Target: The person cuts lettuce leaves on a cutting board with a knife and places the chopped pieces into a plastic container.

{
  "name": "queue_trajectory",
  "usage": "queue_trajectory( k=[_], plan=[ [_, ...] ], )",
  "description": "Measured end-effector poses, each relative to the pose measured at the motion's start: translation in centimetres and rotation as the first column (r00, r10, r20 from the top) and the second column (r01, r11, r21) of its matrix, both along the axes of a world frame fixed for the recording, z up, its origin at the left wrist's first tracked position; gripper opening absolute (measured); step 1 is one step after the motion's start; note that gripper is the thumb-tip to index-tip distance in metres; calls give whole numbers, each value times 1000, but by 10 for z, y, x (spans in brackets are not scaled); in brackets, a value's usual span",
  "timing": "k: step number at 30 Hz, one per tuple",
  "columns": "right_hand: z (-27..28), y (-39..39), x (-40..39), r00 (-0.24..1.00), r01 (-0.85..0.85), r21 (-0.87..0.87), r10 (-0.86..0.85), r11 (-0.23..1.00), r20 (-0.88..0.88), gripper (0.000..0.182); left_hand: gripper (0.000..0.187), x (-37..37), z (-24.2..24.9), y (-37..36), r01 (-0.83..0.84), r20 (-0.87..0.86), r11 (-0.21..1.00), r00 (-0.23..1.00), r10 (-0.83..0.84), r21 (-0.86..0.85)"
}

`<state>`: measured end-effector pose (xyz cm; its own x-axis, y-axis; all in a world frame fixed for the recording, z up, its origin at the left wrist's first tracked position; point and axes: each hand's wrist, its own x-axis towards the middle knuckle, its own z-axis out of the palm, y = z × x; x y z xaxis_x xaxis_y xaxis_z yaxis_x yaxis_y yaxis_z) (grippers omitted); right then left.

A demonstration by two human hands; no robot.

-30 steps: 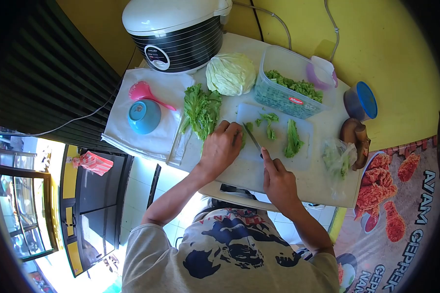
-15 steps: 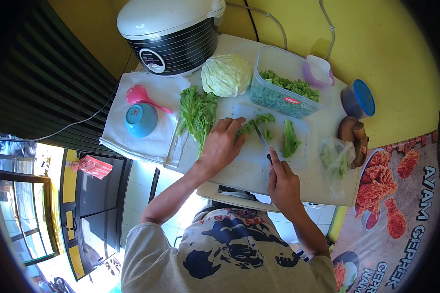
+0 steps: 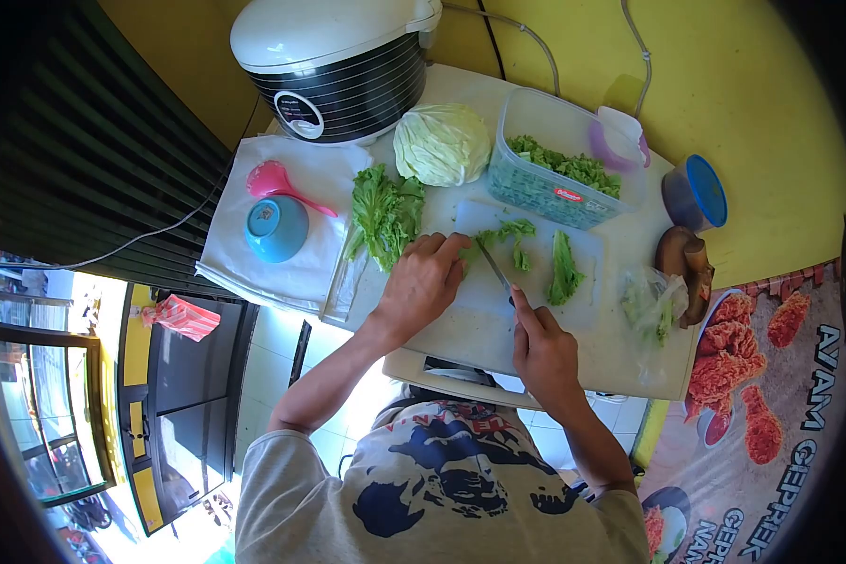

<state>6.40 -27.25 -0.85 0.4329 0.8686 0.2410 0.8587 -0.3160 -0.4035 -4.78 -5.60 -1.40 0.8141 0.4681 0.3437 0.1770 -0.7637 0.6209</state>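
Note:
My right hand (image 3: 545,352) is closed round the handle of a knife (image 3: 494,267), its blade slanting up and left over the white cutting board (image 3: 536,315). Beside the blade tip, my left hand (image 3: 425,282) presses on green lettuce (image 3: 470,252), its fingers bent and together. Cut lettuce pieces (image 3: 517,230) lie just beyond the blade, and a separate leaf (image 3: 563,270) rests at the board's right. A bunch of lettuce (image 3: 383,216) sits left of the board, above my left wrist.
Behind the board stand a cabbage (image 3: 441,144) and a clear container (image 3: 555,193) of chopped greens. A rice cooker (image 3: 348,85) is at the back left, near a blue bowl (image 3: 276,228) and pink ladle (image 3: 271,179). At right are a blue-lidded tub (image 3: 695,194) and plastic bag (image 3: 650,303).
My left hand has shifted slightly left, its fingers drawn closer together. The knife tip has moved a little left over the lettuce. The whole view has shifted slightly.

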Motion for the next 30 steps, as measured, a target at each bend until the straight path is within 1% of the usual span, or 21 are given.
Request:
queue_trajectory(
  k=[2,5,8,11,14,17,20,23,26,29,30],
  plan=[
    [0,0,0,1000,-1,2,1,1000,-7,59,35,-1,-1,0,-5,-19,1000,1000,5,22],
    [0,0,-1,1000,9,2,-9,1000,-10,58,40,3,-3,-3,-57,8,998,998,57,22],
    [0,-2,-2,1000,29,7,-29,1000,-10,57,41,7,-7,-2,-58,-15,996,998,60,65],
    [3,-4,-3,999,47,8,-47,999,-13,54,35,8,-4,-2,-51,-18,997,998,52,55],
    [5,-7,-5,999,48,13,-47,999,-26,53,32,9,3,-1,-63,-20,998,998,62,-25],
    [8,-11,-7,998,50,5,-50,999,-25,52,28,18,5,0,-114,4,993,993,114,-39],
    [8,-14,-10,998,47,34,-46,998,-35,52,22,26,0,7,-99,7,995,995,98,35],
    [7,-16,-9,998,61,68,-58,996,-34,52,17,28,-4,14,-16,58,997,998,11,82],
    [6,-16,-7,997,70,87,-67,994,-33,52,20,27,5,20,132,-61,991,989,-132,-12],
    [6,-15,-6,997,70,92,-66,993,-43,52,30,28,7,20,186,-83,978,977,-194,-94],
    [6,-15,-6,997,68,91,-64,994,-48,53,32,28,7,20,179,-93,977,977,-190,-111]
  ],
)
